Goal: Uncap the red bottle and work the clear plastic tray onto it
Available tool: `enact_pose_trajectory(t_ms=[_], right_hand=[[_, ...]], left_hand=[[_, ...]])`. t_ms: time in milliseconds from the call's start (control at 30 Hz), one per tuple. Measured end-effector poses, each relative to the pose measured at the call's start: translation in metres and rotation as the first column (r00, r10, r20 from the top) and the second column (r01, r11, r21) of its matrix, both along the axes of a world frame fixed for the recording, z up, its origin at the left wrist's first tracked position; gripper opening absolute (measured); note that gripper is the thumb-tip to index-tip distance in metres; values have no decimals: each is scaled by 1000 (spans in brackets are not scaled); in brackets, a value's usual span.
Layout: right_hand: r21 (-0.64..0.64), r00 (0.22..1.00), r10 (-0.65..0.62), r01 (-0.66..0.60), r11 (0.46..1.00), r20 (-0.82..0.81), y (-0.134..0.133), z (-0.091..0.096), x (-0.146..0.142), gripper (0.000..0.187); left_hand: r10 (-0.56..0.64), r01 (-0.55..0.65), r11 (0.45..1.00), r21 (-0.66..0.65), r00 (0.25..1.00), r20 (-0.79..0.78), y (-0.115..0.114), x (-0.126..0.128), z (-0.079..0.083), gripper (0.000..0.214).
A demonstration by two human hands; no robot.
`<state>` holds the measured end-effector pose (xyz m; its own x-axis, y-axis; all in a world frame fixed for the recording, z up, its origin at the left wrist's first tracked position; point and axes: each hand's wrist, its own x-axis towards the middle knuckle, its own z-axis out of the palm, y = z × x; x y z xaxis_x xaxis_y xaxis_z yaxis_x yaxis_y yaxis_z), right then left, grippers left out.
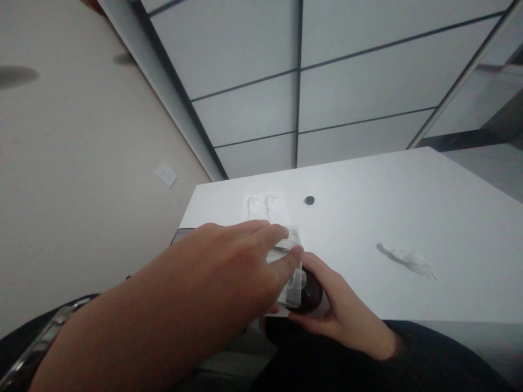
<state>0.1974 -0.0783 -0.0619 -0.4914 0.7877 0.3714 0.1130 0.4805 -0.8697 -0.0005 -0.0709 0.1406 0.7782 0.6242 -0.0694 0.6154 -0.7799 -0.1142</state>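
Observation:
My left hand [249, 261] reaches across from the left, its fingers closed on a clear plastic package [292, 291]. The package is tilted against the mouth side of a dark brown bottle [312, 291]. My right hand [339, 305] wraps round that bottle from the right, near the table's front edge. The bottle's neck shows only through the plastic. Part of the package and my left thumb are hidden behind my left hand. Beyond it lie two small white nozzle-like pieces [269, 204] on a clear tray, and a round black cap [309, 200].
A crumpled whitish wrapper or tissue [408, 261] lies on the right of the white table [359, 201]. A dark-edged flat device [182, 234] shows at the left edge. Behind stand white panelled doors [253, 92]; a wall with a socket [166, 175] is on the left.

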Motion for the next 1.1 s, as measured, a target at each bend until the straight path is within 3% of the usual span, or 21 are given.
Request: enact_pose_trajectory(t_ms=[633, 1100], right_hand=[[0, 1000, 10, -10, 1000, -19, 1, 1, -2, 79], [-19, 1000, 15, -16, 1000, -15, -1, 0, -1, 79]], left_hand=[[-26, 32, 991, 133, 998, -50, -5, 3, -1, 31], [21, -17, 998, 59, 997, -71, -9, -2, -4, 33]])
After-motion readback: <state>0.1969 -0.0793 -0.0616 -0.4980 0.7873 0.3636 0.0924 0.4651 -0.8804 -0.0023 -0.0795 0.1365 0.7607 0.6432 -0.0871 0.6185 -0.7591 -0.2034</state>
